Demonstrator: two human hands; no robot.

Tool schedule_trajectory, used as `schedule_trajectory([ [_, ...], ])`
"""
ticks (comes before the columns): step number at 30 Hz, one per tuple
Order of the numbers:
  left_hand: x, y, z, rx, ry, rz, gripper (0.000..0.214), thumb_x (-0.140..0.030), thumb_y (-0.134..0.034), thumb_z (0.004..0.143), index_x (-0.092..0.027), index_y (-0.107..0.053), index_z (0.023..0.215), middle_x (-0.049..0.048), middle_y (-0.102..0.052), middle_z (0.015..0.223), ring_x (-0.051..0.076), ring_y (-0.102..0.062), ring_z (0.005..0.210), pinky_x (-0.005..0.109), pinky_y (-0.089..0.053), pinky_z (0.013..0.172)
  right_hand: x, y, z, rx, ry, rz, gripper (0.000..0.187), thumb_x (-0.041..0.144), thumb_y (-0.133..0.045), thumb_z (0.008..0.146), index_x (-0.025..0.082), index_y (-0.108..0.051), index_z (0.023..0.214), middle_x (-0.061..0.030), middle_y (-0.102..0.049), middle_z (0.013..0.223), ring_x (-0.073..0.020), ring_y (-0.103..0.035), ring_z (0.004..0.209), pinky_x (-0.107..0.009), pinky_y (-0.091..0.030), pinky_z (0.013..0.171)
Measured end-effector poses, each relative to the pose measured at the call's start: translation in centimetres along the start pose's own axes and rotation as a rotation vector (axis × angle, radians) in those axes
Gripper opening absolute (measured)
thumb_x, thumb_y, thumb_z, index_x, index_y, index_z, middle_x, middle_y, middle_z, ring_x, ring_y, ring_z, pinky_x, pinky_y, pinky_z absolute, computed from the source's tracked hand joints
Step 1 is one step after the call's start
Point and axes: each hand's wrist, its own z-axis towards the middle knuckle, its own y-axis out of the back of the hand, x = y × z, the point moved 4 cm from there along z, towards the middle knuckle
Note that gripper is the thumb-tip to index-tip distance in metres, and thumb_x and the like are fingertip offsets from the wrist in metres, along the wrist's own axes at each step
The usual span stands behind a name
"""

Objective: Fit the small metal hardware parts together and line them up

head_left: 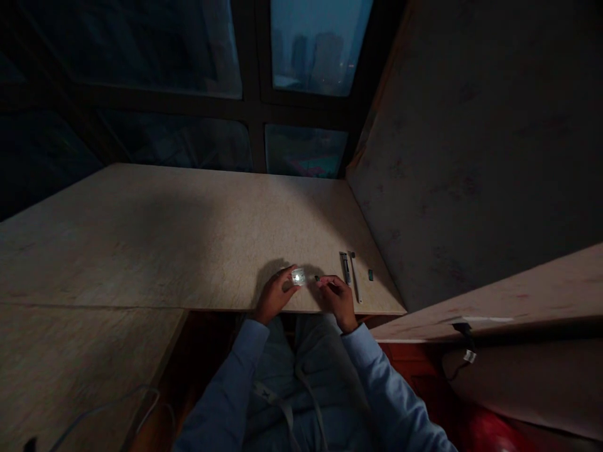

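My left hand (276, 294) is closed, with thumb and fingertips gripping the edges of a small clear, shiny square piece (298, 277) that catches bright light. My right hand (338, 298) is closed in a pinch on a tiny dark piece (317, 278), just to the right of the clear piece and apart from it. Both hands are over the front edge of the stone-patterned counter (226, 245). To the right of my right hand lie a grey and silver narrow tool (345, 269), a thin long-handled brush-like stick (357, 279) and a small dark rectangular piece (370, 275).
A patterned wall (471, 157) bounds the counter on the right. Dark-framed windows (308, 47) stand behind it. A lower left surface (85, 364) carries a pale cable (108, 402). A black plug with a cord (464, 329) is at the right wall.
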Motion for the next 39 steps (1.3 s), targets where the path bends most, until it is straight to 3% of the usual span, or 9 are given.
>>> schedule_trajectory([
  [4,-0.2,0.8,0.5,-0.111,0.121,-0.200,0.060,-0.039,-0.073,0.076,-0.016,-0.056,0.129,0.0079,-0.060,0.124,0.015,-0.059,0.100,0.031,-0.047,0.094,-0.3,0.6,-1.1,0.009,-0.226,0.145,0.058,0.056,-0.075,0.065,0.010,-0.054,0.094,-0.0034,-0.058,0.068,-0.0112,-0.050,0.055,-0.023,-0.039,0.052],
  [8,-1.9,1.3,1.7,-0.212,0.078,-0.233,0.056,-0.037,-0.074,0.075,-0.015,-0.057,0.123,0.0078,-0.059,0.125,0.013,-0.057,0.099,0.030,-0.047,0.093,-0.2,0.7,-1.6,0.078,-0.195,0.205,0.056,0.055,-0.074,0.069,0.011,-0.051,0.094,-0.0031,-0.058,0.065,-0.0116,-0.052,0.055,-0.024,-0.043,0.055],
  [12,-5.2,0.4,4.3,-0.164,-0.069,-0.125,0.052,-0.033,-0.073,0.077,-0.017,-0.057,0.124,0.0060,-0.060,0.124,0.013,-0.058,0.101,0.030,-0.046,0.093,-0.8,1.0,-2.2,0.118,-0.111,0.231,0.046,0.049,-0.071,0.077,0.011,-0.052,0.094,-0.0022,-0.056,0.070,-0.0113,-0.056,0.058,-0.024,-0.046,0.058],
  [17,-10.5,-3.1,8.5,-0.008,-0.179,0.043,0.053,-0.029,-0.075,0.076,-0.016,-0.059,0.125,0.0072,-0.060,0.118,0.017,-0.055,0.108,0.032,-0.043,0.098,-1.6,0.9,-2.2,0.164,-0.035,0.183,0.040,0.044,-0.064,0.085,0.012,-0.053,0.107,-0.0055,-0.056,0.089,-0.0114,-0.058,0.064,-0.025,-0.047,0.060],
  [22,-14.4,-9.3,12.4,0.305,-0.354,0.278,0.061,-0.025,-0.076,0.075,-0.010,-0.057,0.131,0.0091,-0.061,0.120,0.021,-0.051,0.114,0.032,-0.039,0.101,-1.2,0.0,-1.2,0.193,0.106,-0.082,0.033,0.038,-0.053,0.088,0.009,-0.063,0.101,-0.0090,-0.060,0.085,-0.0156,-0.058,0.069,-0.027,-0.046,0.064],
  [25,-14.8,-12.8,14.1,0.424,-0.377,0.430,0.058,-0.026,-0.074,0.077,-0.011,-0.058,0.131,0.0078,-0.063,0.117,0.023,-0.051,0.111,0.033,-0.041,0.096,-1.0,-0.1,-0.7,0.149,0.225,-0.235,0.026,0.026,-0.050,0.081,0.008,-0.066,0.088,-0.0106,-0.063,0.084,-0.0186,-0.058,0.076,-0.029,-0.043,0.070],
  [30,-14.4,-17.0,14.6,0.568,-0.383,0.622,0.052,-0.033,-0.073,0.078,-0.015,-0.062,0.125,0.0097,-0.064,0.112,0.026,-0.049,0.116,0.037,-0.037,0.097,-1.4,0.0,-0.3,0.132,0.199,-0.278,0.020,0.019,-0.046,0.066,0.008,-0.063,0.069,-0.0121,-0.065,0.074,-0.0199,-0.059,0.067,-0.027,-0.040,0.062],
  [34,-14.2,-18.2,14.0,0.621,-0.379,0.688,0.050,-0.034,-0.074,0.078,-0.016,-0.063,0.122,0.0106,-0.063,0.112,0.026,-0.047,0.120,0.039,-0.030,0.100,-1.3,0.1,-0.3,0.159,0.165,-0.280,0.013,0.016,-0.046,0.065,0.012,-0.058,0.061,-0.0085,-0.063,0.065,-0.0192,-0.059,0.063,-0.026,-0.039,0.058],
  [39,-13.3,-18.1,13.6,0.608,-0.383,0.664,0.050,-0.041,-0.076,0.075,-0.017,-0.065,0.117,0.0101,-0.064,0.109,0.027,-0.046,0.118,0.041,-0.029,0.096,-1.6,0.1,-0.3,0.178,0.160,-0.303,0.008,0.017,-0.052,0.065,0.013,-0.057,0.060,-0.0081,-0.063,0.065,-0.0203,-0.057,0.062,-0.027,-0.037,0.058],
])
